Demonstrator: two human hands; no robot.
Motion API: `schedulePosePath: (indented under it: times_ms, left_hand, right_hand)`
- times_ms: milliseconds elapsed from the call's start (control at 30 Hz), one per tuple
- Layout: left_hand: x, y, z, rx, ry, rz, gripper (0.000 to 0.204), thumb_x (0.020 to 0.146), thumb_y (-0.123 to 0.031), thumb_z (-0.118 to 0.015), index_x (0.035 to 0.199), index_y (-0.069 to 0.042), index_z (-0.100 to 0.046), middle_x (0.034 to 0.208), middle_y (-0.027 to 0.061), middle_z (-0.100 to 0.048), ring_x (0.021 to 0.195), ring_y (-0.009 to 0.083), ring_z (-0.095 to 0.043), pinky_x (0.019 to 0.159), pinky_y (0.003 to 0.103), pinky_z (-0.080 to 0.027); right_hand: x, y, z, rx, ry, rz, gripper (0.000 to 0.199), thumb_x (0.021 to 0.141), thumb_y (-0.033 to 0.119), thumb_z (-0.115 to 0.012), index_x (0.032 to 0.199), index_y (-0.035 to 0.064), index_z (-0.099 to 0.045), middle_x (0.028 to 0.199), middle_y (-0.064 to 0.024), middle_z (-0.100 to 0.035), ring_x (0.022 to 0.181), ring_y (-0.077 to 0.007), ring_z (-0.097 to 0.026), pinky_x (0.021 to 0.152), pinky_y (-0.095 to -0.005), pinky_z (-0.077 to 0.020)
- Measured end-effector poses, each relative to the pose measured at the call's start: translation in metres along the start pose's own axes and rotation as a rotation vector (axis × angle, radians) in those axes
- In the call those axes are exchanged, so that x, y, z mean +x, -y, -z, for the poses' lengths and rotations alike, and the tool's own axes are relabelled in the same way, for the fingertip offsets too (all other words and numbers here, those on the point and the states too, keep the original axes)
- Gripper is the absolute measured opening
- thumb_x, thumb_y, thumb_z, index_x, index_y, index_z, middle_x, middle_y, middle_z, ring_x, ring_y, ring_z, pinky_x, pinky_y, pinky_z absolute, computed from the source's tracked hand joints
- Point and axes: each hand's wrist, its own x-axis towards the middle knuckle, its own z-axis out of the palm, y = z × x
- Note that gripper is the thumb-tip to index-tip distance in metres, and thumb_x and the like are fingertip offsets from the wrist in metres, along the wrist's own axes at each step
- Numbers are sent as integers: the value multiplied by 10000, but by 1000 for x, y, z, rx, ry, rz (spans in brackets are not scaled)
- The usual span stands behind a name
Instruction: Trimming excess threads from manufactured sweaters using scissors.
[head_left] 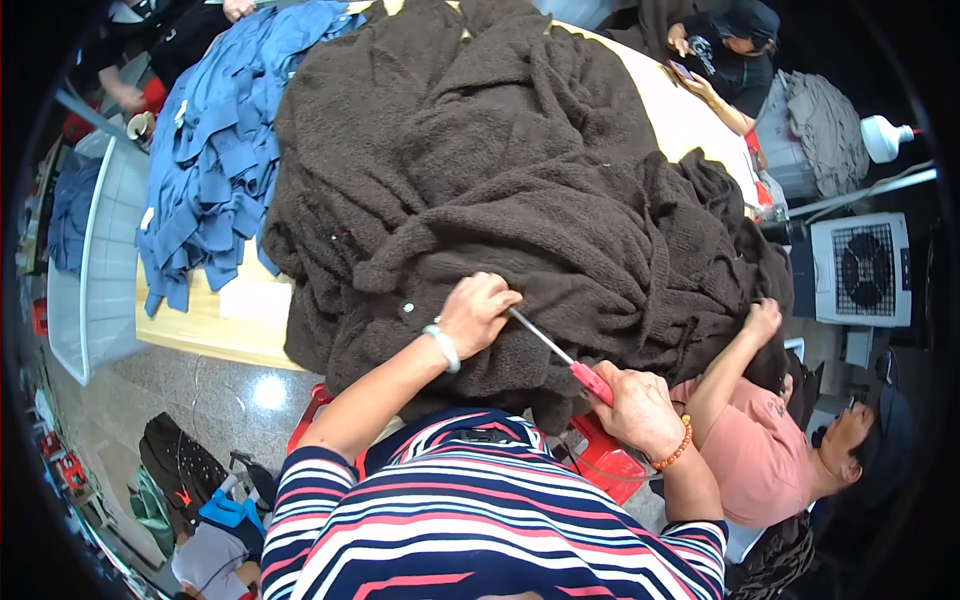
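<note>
A large heap of dark brown knitted fabric (500, 130) covers most of the table and hangs over its near edge. My left hand (480, 312) is closed in a pinch on this brown knit, a pale bangle at its wrist. In my right hand (640, 412) is a tool with a pink-red handle and a long thin metal shaft (540, 335); its exact kind is unclear. The shaft points to the upper left, its tip by my left fingertips at the cloth. Small white specks lie on the knit left of my hand.
Blue garments (225, 150) are piled on the left of the wooden table (200, 330). Beyond them stands a white bin (95, 280). At right, a person in pink (750, 450) reaches onto the brown knit. Another person holds a phone (684, 72) at far right, near a fan unit (862, 270).
</note>
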Motion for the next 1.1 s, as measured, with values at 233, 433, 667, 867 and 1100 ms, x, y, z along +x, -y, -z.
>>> schedulePosePath:
  times_ms: [233, 433, 667, 867, 1100]
  left_hand:
    - [-13, 8, -7, -228, -70, 211, 199, 731, -13, -641, 929, -17, -641, 848, 125, -597, 816, 316, -586, 723, 385, -475]
    - [-52, 3, 43, 361, -255, 401, 515, 739, -340, -766, 1177, -107, -626, 1162, 89, -578, 1076, 300, -524, 921, 445, -363]
    - [-75, 40, 39, -76, -194, 496, 91, 824, -79, -674, 849, 7, -658, 743, 115, -618, 673, 258, -620, 637, 330, -488]
    - [-80, 13, 63, -237, -107, 697, 131, 806, -115, -720, 853, -5, -668, 783, 96, -633, 681, 172, -606, 633, 274, -470]
    - [-36, 41, 66, 469, -29, 429, 959, 571, -597, -824, 1275, -32, -501, 1238, 212, -568, 1184, 371, -506, 1019, 491, -329]
  right_hand:
    - [-2, 0, -4, -71, 98, 16, 191, 824, 214, -670, 910, 62, -590, 697, -174, -642, 696, -346, -660, 638, -446, -515]
    - [16, 5, -12, 85, 1, 129, 209, 821, 211, -661, 952, 64, -592, 740, -179, -631, 733, -366, -638, 661, -448, -495]
    - [41, 28, -22, -61, 183, 323, 213, 779, 178, -656, 885, 13, -575, 657, -188, -640, 662, -359, -667, 619, -449, -525]
    - [62, 24, -12, 91, 58, 378, 201, 806, 167, -645, 923, 28, -559, 713, -187, -644, 713, -382, -651, 632, -479, -506]
    - [128, 19, 22, 292, -356, 218, 214, 877, 213, -622, 1060, 108, -583, 997, -153, -630, 925, -378, -633, 804, -466, -507]
